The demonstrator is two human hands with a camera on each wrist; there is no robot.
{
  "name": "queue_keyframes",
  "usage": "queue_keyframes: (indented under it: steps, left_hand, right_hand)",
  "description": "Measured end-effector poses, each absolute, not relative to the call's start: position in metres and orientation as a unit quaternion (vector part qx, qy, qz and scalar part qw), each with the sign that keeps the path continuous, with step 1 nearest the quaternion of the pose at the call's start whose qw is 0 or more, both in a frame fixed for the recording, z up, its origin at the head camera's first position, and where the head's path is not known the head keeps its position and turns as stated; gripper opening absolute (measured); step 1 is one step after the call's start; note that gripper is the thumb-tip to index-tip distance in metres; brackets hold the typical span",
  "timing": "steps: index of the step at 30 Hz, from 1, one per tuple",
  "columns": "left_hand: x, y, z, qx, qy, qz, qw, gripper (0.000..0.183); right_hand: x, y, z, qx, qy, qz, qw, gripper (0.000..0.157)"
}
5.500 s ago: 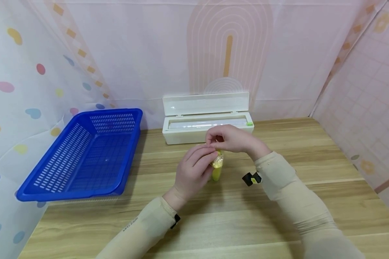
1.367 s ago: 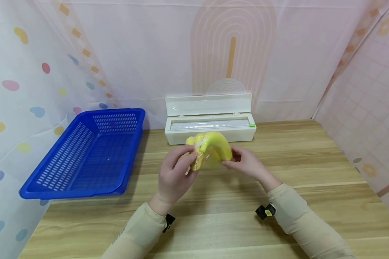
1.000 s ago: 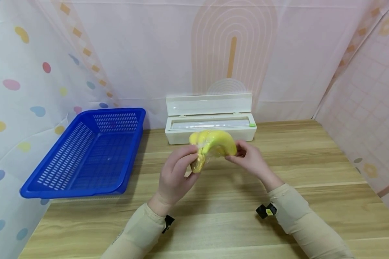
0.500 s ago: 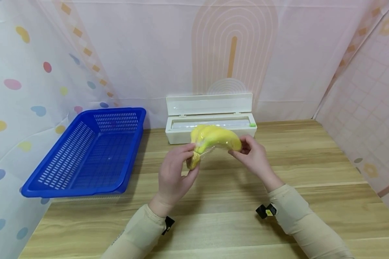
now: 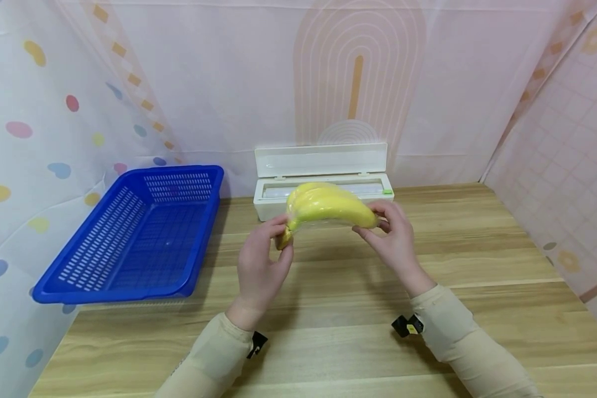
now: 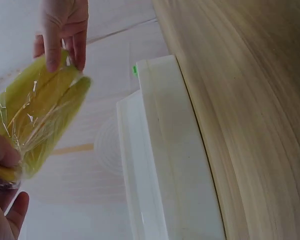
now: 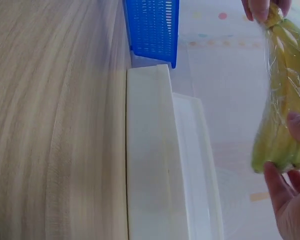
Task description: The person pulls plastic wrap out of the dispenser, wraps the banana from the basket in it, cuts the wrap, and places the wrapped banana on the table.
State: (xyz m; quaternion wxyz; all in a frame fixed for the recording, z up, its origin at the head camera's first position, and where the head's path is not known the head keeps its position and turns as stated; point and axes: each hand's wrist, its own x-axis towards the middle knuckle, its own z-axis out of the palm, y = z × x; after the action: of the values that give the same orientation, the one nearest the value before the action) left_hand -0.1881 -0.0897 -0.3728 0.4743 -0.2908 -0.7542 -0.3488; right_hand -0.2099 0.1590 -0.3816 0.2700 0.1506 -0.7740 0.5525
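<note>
A bunch of yellow bananas [image 5: 328, 203], covered in clear plastic wrap, is held up over the table in front of the white box. My left hand [image 5: 262, 265] grips its stem end between thumb and fingers. At the opposite end, my right hand [image 5: 393, 235] pinches the banana tips. From the left wrist view, the film on the bananas [image 6: 40, 100] looks shiny and wrinkled, stretched along their length. The right wrist view shows wrap bunched around the stem of the bananas [image 7: 285, 90], with the right thumb lying over their lower part.
Behind the bananas stands a white cling-film box [image 5: 273, 211], its lid raised and a roll inside, with a green slider at its right end. A blue perforated basket [image 5: 191, 265] sits at the left of the wooden table [image 5: 358, 354]. Patterned cloth hangs behind and at both sides.
Earlier, both hands worked close together at the wrapped bananas. Since then the right hand has shifted to the tips, and the bunch has been raised and turned more level between the hands.
</note>
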Motion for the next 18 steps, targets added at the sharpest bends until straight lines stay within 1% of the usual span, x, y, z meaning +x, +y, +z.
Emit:
queue_keyframes:
  steps: [3, 7, 10, 18]
  left_hand:
    - [-0.189, -0.092, -0.374, -0.277, -0.761, -0.354, 0.468, 0.030]
    - [-0.191, -0.095, -0.376, -0.268, -0.763, -0.366, 0.461, 0.028]
    - [-0.193, -0.096, -0.377, -0.264, -0.761, -0.376, 0.458, 0.028]
    - [-0.197, -0.100, -0.382, -0.253, -0.757, -0.397, 0.454, 0.032]
  right_hand:
    - [-0.202, 0.155, -0.371, 0.180, -0.761, 0.547, 0.300, 0.041]
    - [-0.202, 0.155, -0.371, 0.216, -0.747, 0.533, 0.334, 0.044]
    - [-0.209, 0.160, -0.380, 0.235, -0.742, 0.522, 0.350, 0.045]
    - [-0.211, 0.165, -0.380, 0.271, -0.746, 0.469, 0.388, 0.045]
